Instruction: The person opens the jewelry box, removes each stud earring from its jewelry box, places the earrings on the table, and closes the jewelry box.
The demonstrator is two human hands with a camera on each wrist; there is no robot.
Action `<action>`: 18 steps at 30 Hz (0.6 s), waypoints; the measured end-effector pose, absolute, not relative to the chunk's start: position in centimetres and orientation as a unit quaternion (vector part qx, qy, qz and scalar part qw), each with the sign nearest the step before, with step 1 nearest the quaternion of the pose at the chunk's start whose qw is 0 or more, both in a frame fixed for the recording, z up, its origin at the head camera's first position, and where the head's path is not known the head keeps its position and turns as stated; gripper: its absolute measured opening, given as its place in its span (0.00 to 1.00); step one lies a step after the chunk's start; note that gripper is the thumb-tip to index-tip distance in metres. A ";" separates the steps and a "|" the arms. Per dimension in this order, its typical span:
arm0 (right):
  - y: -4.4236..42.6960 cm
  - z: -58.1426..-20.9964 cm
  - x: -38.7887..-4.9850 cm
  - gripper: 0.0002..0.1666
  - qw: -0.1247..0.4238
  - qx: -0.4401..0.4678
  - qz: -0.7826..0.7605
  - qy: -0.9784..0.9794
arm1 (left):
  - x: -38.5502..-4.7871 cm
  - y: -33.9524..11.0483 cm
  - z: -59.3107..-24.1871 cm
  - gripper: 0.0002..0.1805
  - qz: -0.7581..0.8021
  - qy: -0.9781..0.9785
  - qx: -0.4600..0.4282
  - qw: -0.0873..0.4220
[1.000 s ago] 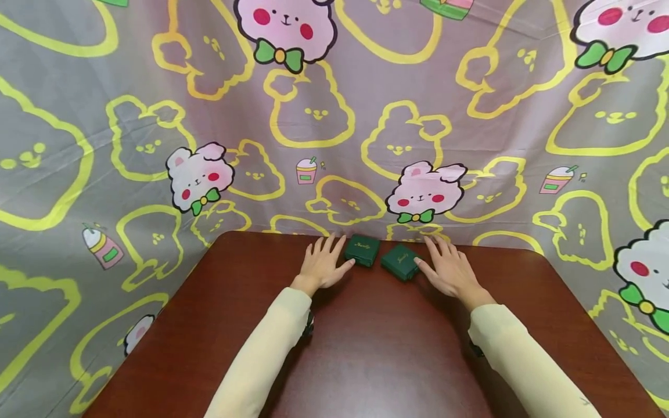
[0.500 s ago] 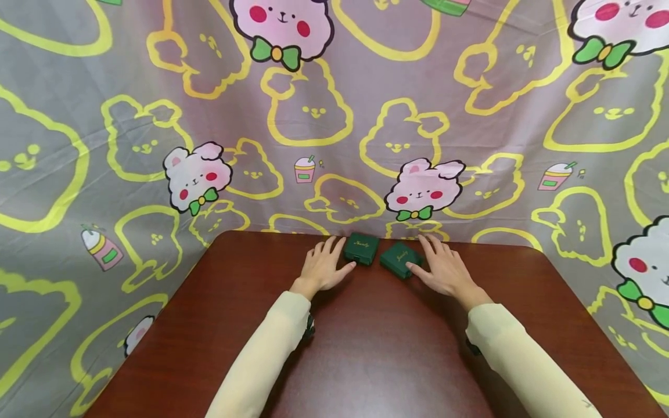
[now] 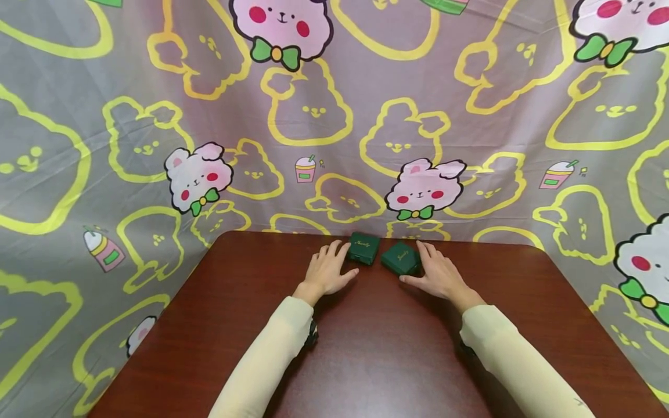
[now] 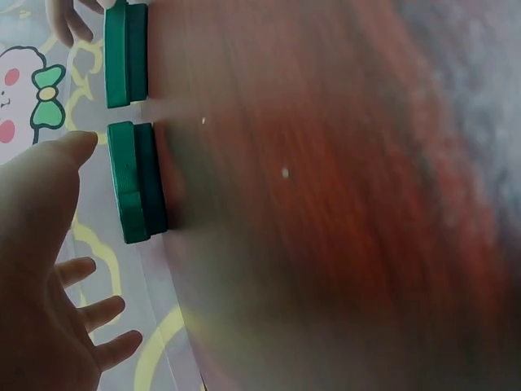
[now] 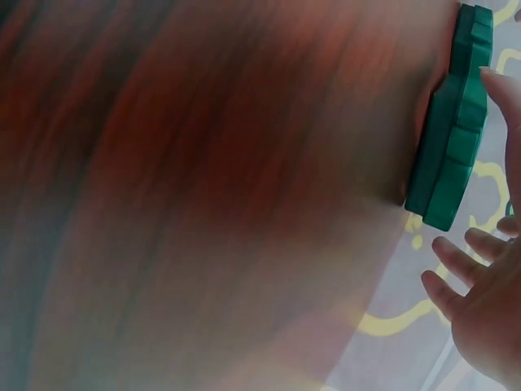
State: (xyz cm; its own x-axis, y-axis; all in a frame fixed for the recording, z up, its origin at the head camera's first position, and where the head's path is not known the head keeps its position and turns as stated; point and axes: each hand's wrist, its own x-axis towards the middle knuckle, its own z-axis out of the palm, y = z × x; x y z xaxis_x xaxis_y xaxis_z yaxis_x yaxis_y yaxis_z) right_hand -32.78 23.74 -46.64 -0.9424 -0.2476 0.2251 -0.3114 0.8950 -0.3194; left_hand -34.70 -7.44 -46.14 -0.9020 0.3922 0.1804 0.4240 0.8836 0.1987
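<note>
Two small dark green boxes with gold lettering sit near the table's back edge. The left box [image 3: 363, 248] stands beside my left hand [image 3: 327, 271], whose spread fingers are at its left side. The right box [image 3: 400, 259] lies turned at an angle, with my right hand [image 3: 438, 271] at its right, thumb near the front corner. In the left wrist view a green box [image 4: 136, 183] is beside the left hand [image 4: 45, 269]. The right wrist view has a green box [image 5: 452, 151] close to the right hand [image 5: 488, 314]. Whether fingertips touch the boxes I cannot tell.
The brown wooden table [image 3: 397, 348] has rounded back corners. Behind it and along its left and right sides hangs a grey-pink cloth [image 3: 334, 162] printed with yellow outlines and white rabbit faces.
The right hand has shifted slightly left and its thumb has come off the top of the right box to its front. The left hand's thumb has moved slightly down, away from the left box.
</note>
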 end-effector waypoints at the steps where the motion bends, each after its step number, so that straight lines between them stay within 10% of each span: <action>1: 23.6 -46.7 -32.8 0.67 0.084 0.140 0.181 -0.970 | -34.7 -7.4 -46.1 0.42 -0.115 -0.968 -0.212 0.067; 18: 22.0 -47.0 -33.4 0.66 0.044 0.087 0.143 -0.985 | -34.1 -5.9 -46.4 0.37 -0.100 -0.965 -0.234 0.070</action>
State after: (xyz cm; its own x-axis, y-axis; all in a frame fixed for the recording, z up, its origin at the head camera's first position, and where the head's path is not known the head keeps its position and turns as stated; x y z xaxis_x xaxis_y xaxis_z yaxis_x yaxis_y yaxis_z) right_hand -33.44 22.04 -47.00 -0.9809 -0.1599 0.1112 -0.1848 0.9441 -0.2731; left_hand -34.13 -5.87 -46.44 -0.8806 0.4377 0.1816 0.4657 0.8703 0.1604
